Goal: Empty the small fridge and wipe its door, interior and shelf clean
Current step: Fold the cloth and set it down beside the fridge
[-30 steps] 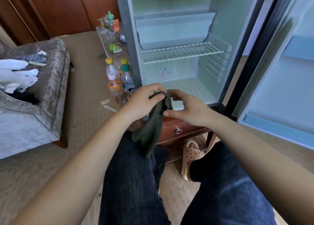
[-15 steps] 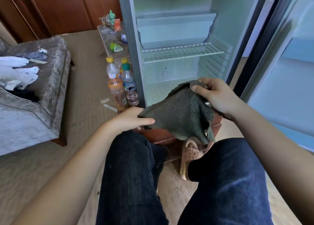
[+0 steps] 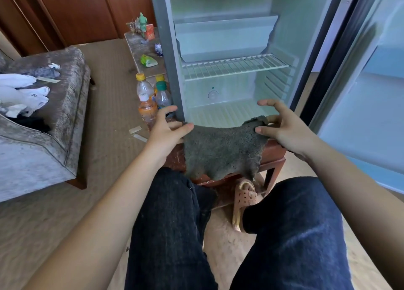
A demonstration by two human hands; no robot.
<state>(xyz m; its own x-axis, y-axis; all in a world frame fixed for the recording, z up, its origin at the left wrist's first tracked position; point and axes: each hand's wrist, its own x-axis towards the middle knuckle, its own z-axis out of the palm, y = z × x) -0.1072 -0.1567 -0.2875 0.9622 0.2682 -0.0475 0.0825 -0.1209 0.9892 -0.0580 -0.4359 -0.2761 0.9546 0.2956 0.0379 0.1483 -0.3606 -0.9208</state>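
A dark grey cloth (image 3: 220, 149) hangs spread out in front of the small fridge (image 3: 166, 49), stretched between my two hands. My left hand (image 3: 166, 130) pinches its left top corner and my right hand (image 3: 282, 125) pinches its right top corner. The fridge stands with nothing inside, showing a white wire shelf (image 3: 234, 67) and a ribbed floor (image 3: 220, 114). Its door (image 3: 371, 106) is swung wide to the right.
Three drink bottles (image 3: 148, 97) stand on the carpet left of the fridge. A low side table (image 3: 142, 49) with small items sits behind them. A grey sofa (image 3: 39, 125) with clothes lies at left. The fridge rests on a wooden stand (image 3: 275, 156); my knees and a sandal (image 3: 244, 202) are below.
The bunched cloth has been opened out: my hands moved apart, the left to the left and up, the right to the right, stretching it flat before the fridge.
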